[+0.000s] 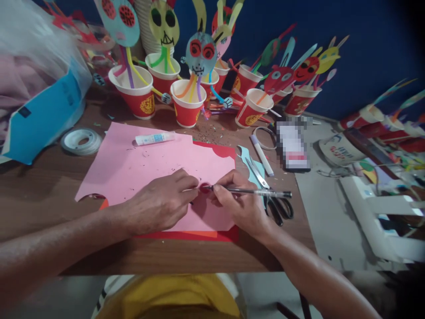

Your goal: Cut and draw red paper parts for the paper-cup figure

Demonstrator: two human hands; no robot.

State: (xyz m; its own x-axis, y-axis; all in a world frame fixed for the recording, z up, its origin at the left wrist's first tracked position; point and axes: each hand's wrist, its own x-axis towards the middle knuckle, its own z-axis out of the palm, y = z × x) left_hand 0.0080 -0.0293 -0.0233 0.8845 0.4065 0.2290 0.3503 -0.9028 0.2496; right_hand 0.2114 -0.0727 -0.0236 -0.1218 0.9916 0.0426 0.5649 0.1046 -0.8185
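My right hand (pixel 242 201) grips a slim black pen (pixel 265 192), its tip on a small dark red paper disc (pixel 205 188). Opposite, my left hand (pixel 162 201) has its fingers pinched together at the disc's left edge. Both hands rest over a pink paper sheet (pixel 126 168), which lies on red and orange sheets. A glue stick (pixel 154 138) lies across the pink sheet's upper part. Just right of my right hand are scissors (pixel 264 182) with black handles, partly over a light blue paper scrap (pixel 245 155).
Red paper cups (pixel 133 101) with paper-face figures line the back of the wooden table (pixel 186 257). A tape roll (pixel 82 141) and a blue sheet (pixel 43 117) lie left. A white marker (pixel 261 155) and a phone (pixel 292 144) lie right. A grey surface with a white frame (pixel 361 212) adjoins.
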